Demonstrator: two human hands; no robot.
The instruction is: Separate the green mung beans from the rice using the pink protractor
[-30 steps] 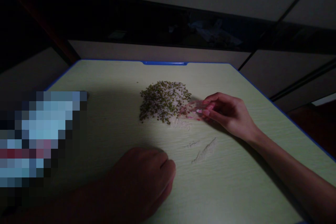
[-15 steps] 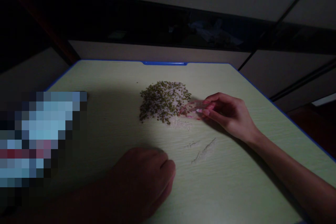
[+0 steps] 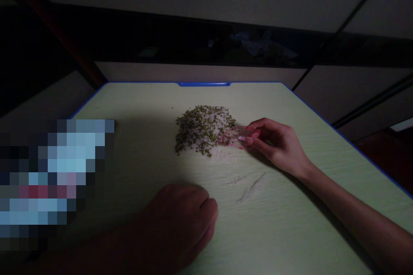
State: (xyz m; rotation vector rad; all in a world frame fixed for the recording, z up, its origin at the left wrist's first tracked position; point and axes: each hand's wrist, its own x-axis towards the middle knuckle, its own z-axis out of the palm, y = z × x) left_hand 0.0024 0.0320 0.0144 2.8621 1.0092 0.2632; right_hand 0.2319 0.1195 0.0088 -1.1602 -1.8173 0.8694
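Observation:
A heap of green beans mixed with white grains that look like rice lies on the pale green table. My right hand is closed, pinching a clear, pink-tinted plastic piece between thumb and fingers. That piece, perhaps a small dish or lid, is tilted against the heap's right side; its full shape is hard to make out. Nearer to me, my left hand rests on the table as a loose fist in shadow, apart from the heap. Nothing shows sticking out of it, and its palm side is hidden.
Short streaks of white grains lie in front of the right hand. A pixelated bluish thing covers the left side. The table has a blue rim, with dark-banded cabinet fronts behind it.
The view has shifted a little, so the table sits lower in the picture. My right hand and the plastic piece have moved slightly left along the heap. My left hand looks still.

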